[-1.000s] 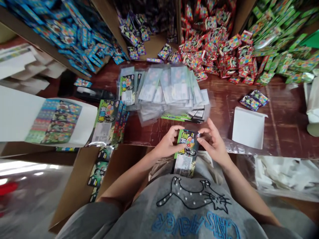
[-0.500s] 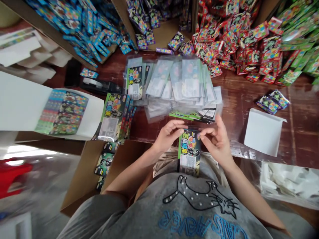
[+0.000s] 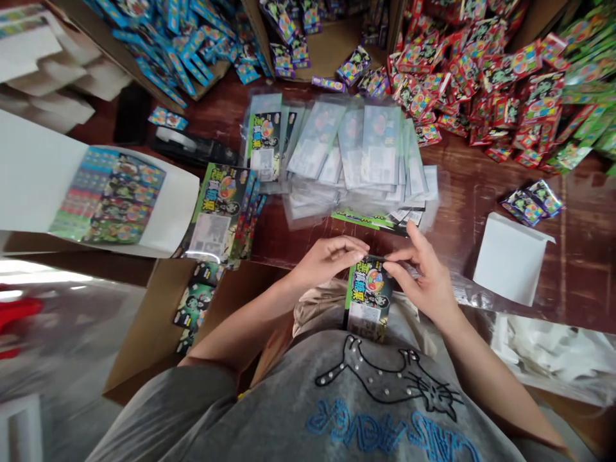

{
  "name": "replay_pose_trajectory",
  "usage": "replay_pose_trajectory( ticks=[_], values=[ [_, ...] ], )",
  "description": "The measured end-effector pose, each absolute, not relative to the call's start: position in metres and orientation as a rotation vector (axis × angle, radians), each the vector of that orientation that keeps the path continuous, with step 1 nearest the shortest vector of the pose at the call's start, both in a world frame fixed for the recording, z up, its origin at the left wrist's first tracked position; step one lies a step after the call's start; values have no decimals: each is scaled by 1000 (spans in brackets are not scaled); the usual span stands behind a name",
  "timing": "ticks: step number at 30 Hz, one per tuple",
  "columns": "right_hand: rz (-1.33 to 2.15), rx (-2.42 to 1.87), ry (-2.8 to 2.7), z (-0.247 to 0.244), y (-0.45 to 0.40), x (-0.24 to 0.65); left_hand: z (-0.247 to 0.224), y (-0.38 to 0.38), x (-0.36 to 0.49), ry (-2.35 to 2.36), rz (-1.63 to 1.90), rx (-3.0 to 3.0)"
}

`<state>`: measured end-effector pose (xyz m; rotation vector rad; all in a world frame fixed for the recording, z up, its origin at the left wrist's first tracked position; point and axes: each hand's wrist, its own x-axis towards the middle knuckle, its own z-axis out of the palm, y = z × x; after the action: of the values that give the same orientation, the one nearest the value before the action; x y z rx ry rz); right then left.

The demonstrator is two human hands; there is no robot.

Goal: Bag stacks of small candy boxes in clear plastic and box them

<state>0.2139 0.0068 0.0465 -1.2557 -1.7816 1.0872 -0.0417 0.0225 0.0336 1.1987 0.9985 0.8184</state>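
My left hand (image 3: 332, 260) pinches the top left corner of a black and green candy pack (image 3: 369, 292), which hangs upright against my lap. My right hand (image 3: 426, 276) pinches the top right corner of the same pack with thumb and forefinger, its other fingers raised. Just beyond my hands lies a heap of clear plastic sleeves (image 3: 380, 144) with printed inserts. A similar filled candy pack (image 3: 212, 205) rests on the table edge to the left. What lies between my fingertips at the pack's top edge is too small to make out.
Blue packets (image 3: 212, 38), purple packets (image 3: 353, 64), red packets (image 3: 481, 83) and green packets (image 3: 587, 64) fill the back. A white box (image 3: 178, 205) holding colourful packs stands left, near a black tape dispenser (image 3: 192, 147). Right lie a white card (image 3: 510, 256) and purple packets. Below left stands a cardboard carton (image 3: 144, 346).
The view has shifted slightly, so the table things appear displaced. Both hands still pinch the top of the candy pack, the left fingers a little nearer to the right ones.
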Motion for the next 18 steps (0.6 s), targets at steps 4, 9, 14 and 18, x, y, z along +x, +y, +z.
replay_pose_trajectory(
  ticks=[4,9,14,18],
  values=[
    [1241,-1297,-1615,51,13,206,41,26,-40,1103,769,1213],
    [1257,-1363,-1461,56,19,197,46,31,-40,1087,809,1121],
    [1321,-1250,-1541,66,12,209,46,27,-48,980,817,1106],
    [1302,-1205,-1600,71,4,218,42,20,-46,929,903,1093]
  ],
)
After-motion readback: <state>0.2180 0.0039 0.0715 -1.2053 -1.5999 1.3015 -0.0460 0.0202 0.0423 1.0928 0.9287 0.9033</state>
